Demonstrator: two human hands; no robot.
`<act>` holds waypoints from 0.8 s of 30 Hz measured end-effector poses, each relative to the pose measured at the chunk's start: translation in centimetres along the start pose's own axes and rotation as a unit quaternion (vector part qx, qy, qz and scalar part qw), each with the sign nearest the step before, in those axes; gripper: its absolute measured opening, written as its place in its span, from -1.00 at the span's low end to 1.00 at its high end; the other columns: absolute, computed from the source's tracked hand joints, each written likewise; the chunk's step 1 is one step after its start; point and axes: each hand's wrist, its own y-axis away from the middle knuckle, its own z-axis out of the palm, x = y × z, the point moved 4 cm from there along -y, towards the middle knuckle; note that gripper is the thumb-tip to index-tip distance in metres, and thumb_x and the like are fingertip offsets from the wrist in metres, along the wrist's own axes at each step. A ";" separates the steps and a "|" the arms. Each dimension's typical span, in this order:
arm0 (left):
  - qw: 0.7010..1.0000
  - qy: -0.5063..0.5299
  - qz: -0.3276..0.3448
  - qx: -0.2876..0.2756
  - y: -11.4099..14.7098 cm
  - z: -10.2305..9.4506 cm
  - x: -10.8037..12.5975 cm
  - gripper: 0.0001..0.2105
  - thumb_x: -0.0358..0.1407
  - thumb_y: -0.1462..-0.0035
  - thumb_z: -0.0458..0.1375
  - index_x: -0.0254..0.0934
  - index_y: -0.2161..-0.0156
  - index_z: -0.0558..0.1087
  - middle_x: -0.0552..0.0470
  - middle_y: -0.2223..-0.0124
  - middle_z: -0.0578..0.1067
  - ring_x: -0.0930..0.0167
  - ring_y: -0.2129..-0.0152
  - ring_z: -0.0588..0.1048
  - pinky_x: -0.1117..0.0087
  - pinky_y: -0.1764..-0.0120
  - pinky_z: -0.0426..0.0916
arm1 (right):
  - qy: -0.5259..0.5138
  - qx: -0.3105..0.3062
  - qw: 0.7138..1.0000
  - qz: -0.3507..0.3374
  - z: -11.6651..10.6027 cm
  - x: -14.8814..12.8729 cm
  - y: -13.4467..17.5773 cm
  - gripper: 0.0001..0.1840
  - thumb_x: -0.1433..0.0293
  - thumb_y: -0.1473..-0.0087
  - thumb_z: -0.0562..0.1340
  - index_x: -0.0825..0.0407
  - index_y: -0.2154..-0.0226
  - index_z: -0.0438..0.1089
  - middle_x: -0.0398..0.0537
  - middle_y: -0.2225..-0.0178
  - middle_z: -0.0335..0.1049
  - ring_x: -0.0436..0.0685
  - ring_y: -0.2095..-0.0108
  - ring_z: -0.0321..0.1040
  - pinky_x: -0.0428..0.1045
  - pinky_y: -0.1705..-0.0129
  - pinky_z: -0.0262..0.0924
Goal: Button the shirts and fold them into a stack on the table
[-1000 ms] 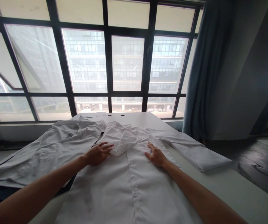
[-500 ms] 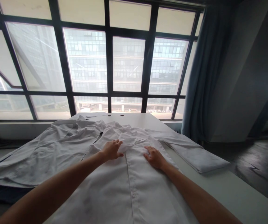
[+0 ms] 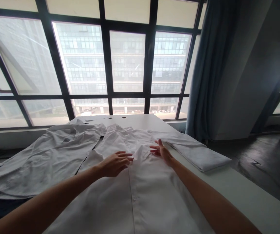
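A white button-front shirt (image 3: 110,198) lies spread on the table, its placket running down the middle. Over the left side of its chest is my left hand (image 3: 116,163), open, fingers stretched toward the placket. My right hand (image 3: 163,152) is at the shirt's upper right, also open, its fingers apart and pointing inward. Between the two hands the cloth rises in a small loose fold. The collar end is rumpled, farther from me. One sleeve (image 3: 200,156) extends to the right, lying folded near the table edge. I cannot tell how firmly either hand touches the cloth.
Another white garment (image 3: 49,156) lies crumpled on the left, with dark cloth (image 3: 6,206) under its near edge. The white table (image 3: 242,195) reaches toward large windows (image 3: 127,61). A blue curtain (image 3: 203,78) hangs at the right, beside dark floor (image 3: 259,156).
My left hand has come nearer and turned, its fingers now pointing right. The right hand has moved slightly up and away, turned on its edge. Cloth between them has bunched up. The view has shifted right.
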 end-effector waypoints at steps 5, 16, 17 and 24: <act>0.997 -0.009 0.030 -0.067 1.7 0.9 0.7 -0.71 -0.29 -0.33 -0.01 -0.17 -0.10 0.39 -0.06 -0.21 0.40 0.31 -0.21 0.29 0.17 -0.26 0.13 | 0.157 -0.070 0.983 -0.061 1.1 -1.1 1.4 -0.22 0.18 -0.08 0.23 0.09 -0.30 0.10 0.19 -0.12 0.37 0.18 0.18 0.47 0.05 0.13 0.35; 0.980 -0.121 -0.147 -0.055 4.8 -0.9 -7.9 -0.70 -0.24 -0.21 0.16 -0.25 -0.03 0.44 -0.11 -0.01 0.53 0.21 0.04 0.48 0.18 -0.05 0.32 | 0.365 -0.020 0.903 -0.228 3.7 -3.5 2.8 -0.75 0.47 -0.08 0.12 0.09 0.36 0.54 0.12 0.18 0.48 0.22 0.07 0.31 0.08 -0.06 0.16; 0.979 -0.129 -0.149 -0.054 5.2 -1.0 -8.4 -0.73 -0.25 -0.21 0.15 -0.25 0.00 0.44 -0.10 0.02 0.53 0.22 0.07 0.49 0.19 -0.02 0.34 | 0.327 -0.015 0.915 -0.235 2.9 -4.2 2.8 -0.75 0.45 -0.08 0.11 0.09 0.39 0.52 0.13 0.15 0.47 0.22 0.06 0.31 0.09 -0.07 0.15; 0.979 -0.125 -0.153 -0.041 6.3 -1.3 -9.0 -0.77 -0.19 -0.26 0.09 -0.27 0.08 0.44 -0.10 0.11 0.53 0.26 0.19 0.50 0.24 0.10 0.37 | 0.008 -0.323 0.946 -0.023 -4.3 -7.9 6.7 -0.50 -0.01 0.08 0.30 0.15 0.41 0.50 0.07 0.34 0.53 0.14 0.38 0.43 0.02 0.26 0.29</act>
